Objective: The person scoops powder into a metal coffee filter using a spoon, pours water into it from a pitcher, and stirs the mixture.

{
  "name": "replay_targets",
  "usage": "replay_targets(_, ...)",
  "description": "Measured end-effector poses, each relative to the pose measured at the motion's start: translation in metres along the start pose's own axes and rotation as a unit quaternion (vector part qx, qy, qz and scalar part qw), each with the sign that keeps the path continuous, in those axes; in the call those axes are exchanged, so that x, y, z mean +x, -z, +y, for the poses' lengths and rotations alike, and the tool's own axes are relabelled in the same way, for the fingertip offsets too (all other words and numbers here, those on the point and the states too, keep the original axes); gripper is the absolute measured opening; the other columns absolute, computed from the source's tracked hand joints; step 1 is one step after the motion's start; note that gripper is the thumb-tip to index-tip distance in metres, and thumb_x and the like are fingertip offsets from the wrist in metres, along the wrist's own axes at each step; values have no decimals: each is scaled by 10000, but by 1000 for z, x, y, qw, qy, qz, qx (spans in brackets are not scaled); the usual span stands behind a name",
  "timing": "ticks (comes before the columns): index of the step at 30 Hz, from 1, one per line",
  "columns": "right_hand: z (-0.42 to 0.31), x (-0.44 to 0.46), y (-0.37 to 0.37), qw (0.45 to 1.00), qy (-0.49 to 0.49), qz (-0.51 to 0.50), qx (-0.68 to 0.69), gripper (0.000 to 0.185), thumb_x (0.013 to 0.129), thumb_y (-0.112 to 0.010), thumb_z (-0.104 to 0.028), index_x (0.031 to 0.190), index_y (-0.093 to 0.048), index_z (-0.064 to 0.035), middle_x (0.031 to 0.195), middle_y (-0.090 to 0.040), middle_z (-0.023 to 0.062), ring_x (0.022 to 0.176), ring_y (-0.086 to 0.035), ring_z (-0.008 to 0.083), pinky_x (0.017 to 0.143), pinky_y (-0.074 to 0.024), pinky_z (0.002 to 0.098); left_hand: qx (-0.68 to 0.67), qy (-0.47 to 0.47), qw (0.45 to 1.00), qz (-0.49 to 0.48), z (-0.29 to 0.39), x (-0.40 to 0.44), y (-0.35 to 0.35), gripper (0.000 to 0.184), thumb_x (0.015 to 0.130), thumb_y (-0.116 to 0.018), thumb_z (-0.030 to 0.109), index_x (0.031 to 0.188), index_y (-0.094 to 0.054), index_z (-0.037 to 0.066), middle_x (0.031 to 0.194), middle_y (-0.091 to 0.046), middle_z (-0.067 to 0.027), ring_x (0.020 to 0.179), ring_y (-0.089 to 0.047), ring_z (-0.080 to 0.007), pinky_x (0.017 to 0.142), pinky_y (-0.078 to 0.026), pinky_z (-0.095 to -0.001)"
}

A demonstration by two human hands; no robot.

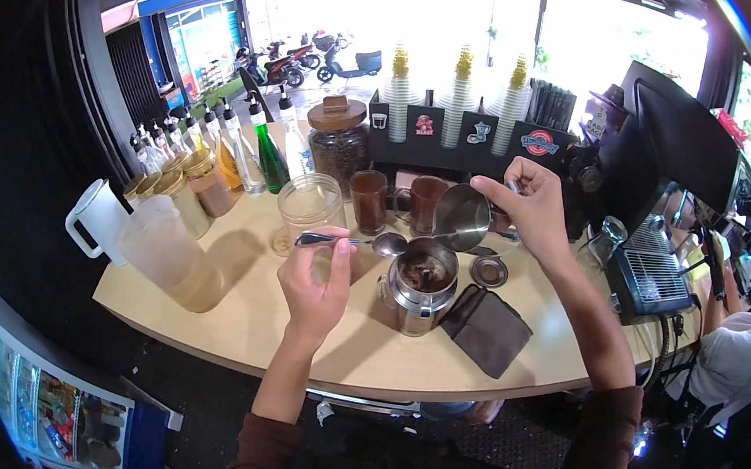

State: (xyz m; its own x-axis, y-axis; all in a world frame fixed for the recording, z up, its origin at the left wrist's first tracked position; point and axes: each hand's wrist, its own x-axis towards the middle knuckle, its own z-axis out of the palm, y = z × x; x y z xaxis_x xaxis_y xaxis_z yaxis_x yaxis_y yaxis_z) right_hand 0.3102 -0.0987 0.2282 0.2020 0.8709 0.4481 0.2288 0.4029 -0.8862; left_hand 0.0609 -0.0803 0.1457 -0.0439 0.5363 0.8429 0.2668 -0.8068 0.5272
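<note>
My left hand [317, 278] pinches the dark handle of a spoon [390, 245], its metal bowl pointing right near the pot's rim. In my right hand [529, 207] is a metal cup [463, 218], tilted above the steel pot [419, 313]. Dark liquid or grounds show inside the pot, which stands upright on the counter. Whether anything flows from the cup I cannot tell. A round metal lid [488, 272] and a folded dark cloth [488, 333] lie right of the pot. Behind are two glass mugs of brown drink, one left [367, 203] and one right [424, 207].
An open clear jar [311, 201] stands behind my left hand. Syrup bottles [268, 147], a cloudy pitcher [171, 254] and a white jug [96, 217] line the left. Cup stacks [460, 109] rise at the back. An espresso machine [655, 265] and another person's sleeve [732, 355] are right.
</note>
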Motion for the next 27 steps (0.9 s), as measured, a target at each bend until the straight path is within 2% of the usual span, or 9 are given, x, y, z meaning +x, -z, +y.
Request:
replay_targets(3, 11, 8, 1, 998, 40, -7, -43, 440, 797, -774, -145, 636, -366, -117, 578, -435, -64, 532, -438, -5, 430, -339, 180, 4, 1, 1000, -2, 0, 1, 4, 113, 905, -595, 73, 978, -601, -12, 798, -665, -103, 738, -672, -166, 685, -510, -281)
replay_targets(7, 8, 8, -5, 1000, 12, -10, -12, 442, 793, -777, -145, 635, -365, -115, 580, -435, -63, 537, -446, -4, 429, -344, 182, 2, 1, 1000, -1, 0, 1, 7, 113, 904, -594, 73, 974, -602, -15, 792, -662, -101, 734, -670, -168, 688, -510, -283)
replay_targets(9, 13, 12, -5, 999, 45, -18, -15, 425, 810, -761, -112, 660, -364, -130, 575, -458, -65, 513, -451, -21, 394, -354, 158, 2, 4, 1000, 0, -1, 0, 7, 111, 903, -593, 71, 971, -603, -16, 790, -661, -100, 734, -669, -169, 688, -510, -285)
replay_targets(13, 14, 12, -6, 998, 50, -11, -26, 426, 810, -761, -111, 661, -362, -129, 580, -460, -65, 511, -449, -20, 397, -354, 157, -1, 9, 1000, -1, -2, -1, 7, 105, 903, -591, 67, 967, -606, -16, 788, -660, -99, 733, -668, -167, 688, -509, -285)
replay_targets(25, 2, 7, 11, 999, 41, 13, -20, 434, 802, -767, -105, 659, -358, -127, 588, -432, -76, 518, -402, -22, 417, -290, 160, -2, 1, 1000, -14, -1, -1, -3, 86, 899, -598, 62, 953, -607, -4, 798, -659, -92, 718, -665, -156, 664, -501, -277)
replay_targets(27, 0, 6, 16, 997, 49, 20, -59, 431, 799, -771, -133, 647, -368, -111, 579, -472, -38, 512, -465, 11, 413, -359, 190, -4, 9, 1000, -18, 1, -1, -3, 86, 899, -597, 61, 954, -607, -4, 801, -658, -93, 718, -665, -155, 663, -501, -276)
